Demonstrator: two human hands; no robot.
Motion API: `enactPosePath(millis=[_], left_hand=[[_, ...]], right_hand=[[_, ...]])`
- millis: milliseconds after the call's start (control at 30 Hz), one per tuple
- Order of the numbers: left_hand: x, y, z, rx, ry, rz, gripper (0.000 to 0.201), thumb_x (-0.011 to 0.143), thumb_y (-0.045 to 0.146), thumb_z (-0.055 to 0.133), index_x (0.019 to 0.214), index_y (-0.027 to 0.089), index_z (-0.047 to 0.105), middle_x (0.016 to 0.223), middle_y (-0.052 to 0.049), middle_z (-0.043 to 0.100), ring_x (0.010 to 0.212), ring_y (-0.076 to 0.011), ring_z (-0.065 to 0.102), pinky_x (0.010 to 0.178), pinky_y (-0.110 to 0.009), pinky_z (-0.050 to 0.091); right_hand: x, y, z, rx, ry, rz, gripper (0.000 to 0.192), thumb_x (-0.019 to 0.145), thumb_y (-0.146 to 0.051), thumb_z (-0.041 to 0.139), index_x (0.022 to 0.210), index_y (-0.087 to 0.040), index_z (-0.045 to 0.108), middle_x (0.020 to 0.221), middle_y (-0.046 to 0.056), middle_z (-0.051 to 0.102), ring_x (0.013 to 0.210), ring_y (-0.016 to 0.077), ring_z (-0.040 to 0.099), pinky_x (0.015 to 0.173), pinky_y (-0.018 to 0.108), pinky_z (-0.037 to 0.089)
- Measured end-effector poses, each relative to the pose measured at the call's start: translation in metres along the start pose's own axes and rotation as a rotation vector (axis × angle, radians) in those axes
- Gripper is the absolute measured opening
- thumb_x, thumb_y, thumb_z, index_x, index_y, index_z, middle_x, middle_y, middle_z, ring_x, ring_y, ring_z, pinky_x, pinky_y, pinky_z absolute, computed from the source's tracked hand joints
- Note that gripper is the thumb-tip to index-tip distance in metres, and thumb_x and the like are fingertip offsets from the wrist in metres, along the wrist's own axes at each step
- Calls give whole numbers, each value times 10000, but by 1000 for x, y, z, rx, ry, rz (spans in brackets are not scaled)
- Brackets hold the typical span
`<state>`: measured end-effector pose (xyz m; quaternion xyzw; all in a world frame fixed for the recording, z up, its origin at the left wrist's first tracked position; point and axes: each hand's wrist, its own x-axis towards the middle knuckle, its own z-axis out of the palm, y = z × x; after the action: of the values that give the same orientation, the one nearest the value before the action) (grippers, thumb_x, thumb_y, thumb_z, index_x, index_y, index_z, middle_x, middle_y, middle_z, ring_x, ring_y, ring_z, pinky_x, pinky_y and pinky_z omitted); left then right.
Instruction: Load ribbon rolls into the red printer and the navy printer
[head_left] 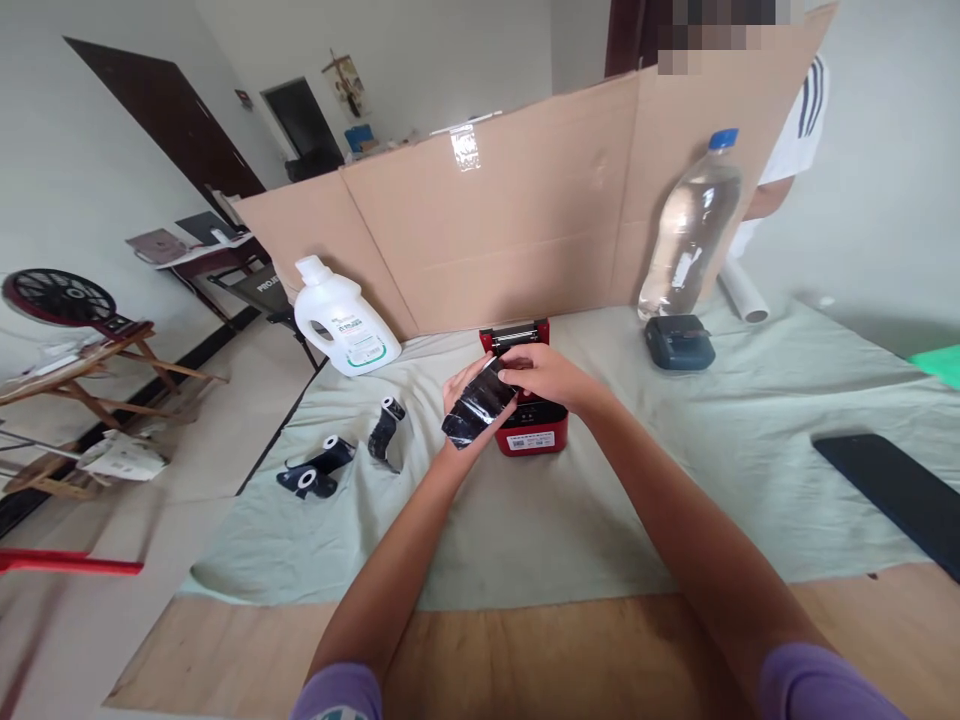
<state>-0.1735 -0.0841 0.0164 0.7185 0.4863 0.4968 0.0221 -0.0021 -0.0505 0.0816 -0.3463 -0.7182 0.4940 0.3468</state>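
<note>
Both my hands meet above a small red label printer (529, 430) on the pale green cloth (570, 500). My left hand (459, 398) holds a shiny black strip of film (480, 404) from below. My right hand (546, 372) pinches the strip's upper end, right over the printer's top. The printer's front with a white label shows under my hands; its top is mostly hidden.
Left of the printer lie black film rolls on white cores (315, 470) and a curled black piece (386, 432). A white detergent jug (341, 318), a clear water bottle (691, 228), a dark blue small printer (679, 342) and a cardboard screen (525, 210) stand behind. A black phone (892, 490) lies right. Another person (795, 130) stands behind the cardboard.
</note>
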Motion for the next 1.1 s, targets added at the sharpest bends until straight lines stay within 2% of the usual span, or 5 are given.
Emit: enactPosePath(millis=[267, 433, 800, 967, 1100], left_hand=[[9, 11, -24, 131, -130, 73, 540, 818, 250, 714, 1346, 260, 599, 1321, -58, 678, 1255, -267, 583, 1096, -434, 377], [16, 17, -41, 204, -385, 225, 280, 861, 295, 716, 1140, 269, 715, 1192, -36, 742, 1143, -251, 630, 1030, -423, 373], [9, 16, -37, 189, -465, 345, 212, 932, 346, 664, 1119, 275, 731, 1101, -14, 775, 1071, -215, 653, 994, -416, 368], [8, 16, -34, 196, -465, 390, 178, 977, 320, 595, 1036, 269, 755, 1096, -8, 780, 1024, -199, 669, 963, -414, 380], [8, 17, -34, 190, -453, 413, 206, 999, 307, 554, 1014, 259, 754, 1057, -12, 788, 988, -188, 687, 961, -408, 385]], right_hand=[[4, 13, -16, -590, -8, -5, 253, 844, -112, 546, 992, -181, 739, 1038, 61, 766, 970, 241, 674, 848, 335, 469], [13, 26, -6, -844, -16, 71, 390, 890, -130, 513, 1224, -232, 688, 1297, 65, 698, 1210, 295, 604, 1038, 452, 369], [20, 28, 0, -922, -32, 178, 391, 820, -102, 545, 1143, -225, 727, 1231, 68, 733, 1173, 295, 625, 1065, 521, 316], [14, 23, -24, -710, -22, 166, 241, 835, -237, 585, 983, -236, 775, 1051, 30, 769, 1035, 284, 666, 917, 401, 446], [5, 20, -55, -552, 303, 181, 240, 839, -347, 572, 786, -189, 745, 813, 43, 734, 840, 250, 660, 793, 363, 485]])
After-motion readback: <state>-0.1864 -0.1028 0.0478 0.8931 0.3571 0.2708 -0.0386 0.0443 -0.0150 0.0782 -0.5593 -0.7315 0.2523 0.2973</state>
